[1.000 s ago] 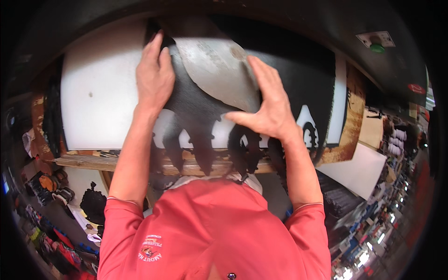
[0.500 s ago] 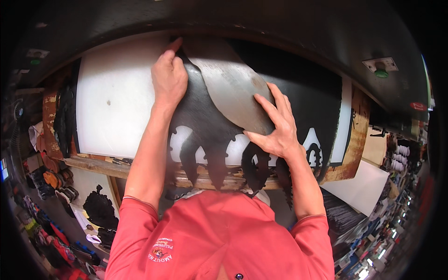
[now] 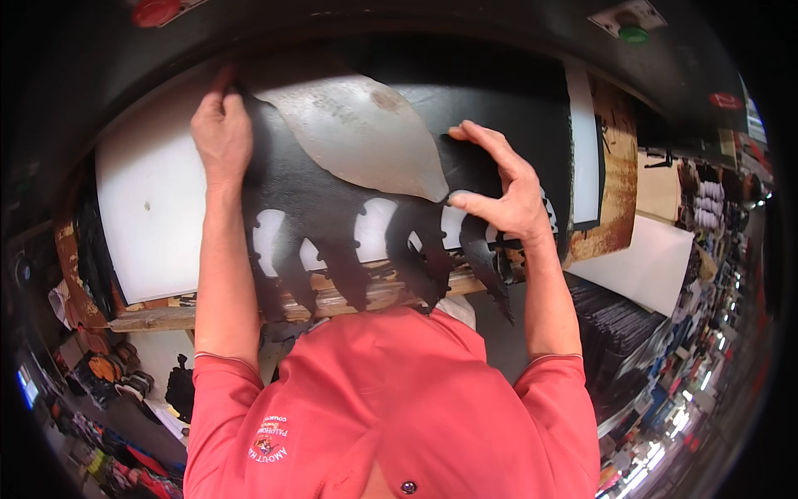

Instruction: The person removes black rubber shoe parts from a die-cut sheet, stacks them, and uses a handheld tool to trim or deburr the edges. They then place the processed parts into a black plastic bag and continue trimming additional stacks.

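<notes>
A thin black sheet that looks like leather, with curved cut-outs and notched tongues along its near edge, lies on a white board. Across it rests a leaf-shaped grey plate that looks like metal. At the black sheet's far left, my left hand is closed at the edge, its fingertips partly lost in shadow. To the right of the plate, my right hand is open over the sheet. Its thumb points at the plate's near right tip, and its fingers are apart from the plate.
A dark machine beam spans the far side, carrying a red button and a green button. A wooden rail runs along the near edge. Stacked black sheets and a white panel are at the right.
The view has shifted, so the board and sheet appear further left. My left hand and the plate have moved left relative to the board. My right fingers have come off the plate.
</notes>
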Demonstrator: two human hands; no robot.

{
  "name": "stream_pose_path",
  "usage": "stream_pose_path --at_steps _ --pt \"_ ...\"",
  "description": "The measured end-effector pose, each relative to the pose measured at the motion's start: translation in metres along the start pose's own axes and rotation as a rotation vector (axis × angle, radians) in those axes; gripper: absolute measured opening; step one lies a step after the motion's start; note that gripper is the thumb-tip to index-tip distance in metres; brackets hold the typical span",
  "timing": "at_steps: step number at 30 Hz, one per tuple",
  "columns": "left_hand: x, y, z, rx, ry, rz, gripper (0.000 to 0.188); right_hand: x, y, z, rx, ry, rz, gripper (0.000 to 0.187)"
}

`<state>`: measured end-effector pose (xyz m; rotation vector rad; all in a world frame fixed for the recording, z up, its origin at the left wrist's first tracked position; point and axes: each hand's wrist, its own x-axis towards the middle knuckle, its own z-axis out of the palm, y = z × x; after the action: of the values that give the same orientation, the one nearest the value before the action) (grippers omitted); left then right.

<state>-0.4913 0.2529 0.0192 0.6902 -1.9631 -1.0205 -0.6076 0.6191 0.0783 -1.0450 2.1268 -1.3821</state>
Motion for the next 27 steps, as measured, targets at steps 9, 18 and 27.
stream_pose_path --at_steps 9,18,27 --pt "0.001 0.009 -0.005 0.238 -0.023 0.018 0.039 -0.008 0.023 0.031 -0.464 0.119 -0.336 0.079" --pt "-0.064 0.052 -0.033 0.12 -0.051 0.131 0.026 -0.017 0.019 0.019 -0.265 0.173 -0.307 0.068" --pt "-0.216 0.098 -0.038 0.203 -0.286 0.528 0.016 -0.02 -0.034 -0.068 0.036 0.904 -0.362 0.009"
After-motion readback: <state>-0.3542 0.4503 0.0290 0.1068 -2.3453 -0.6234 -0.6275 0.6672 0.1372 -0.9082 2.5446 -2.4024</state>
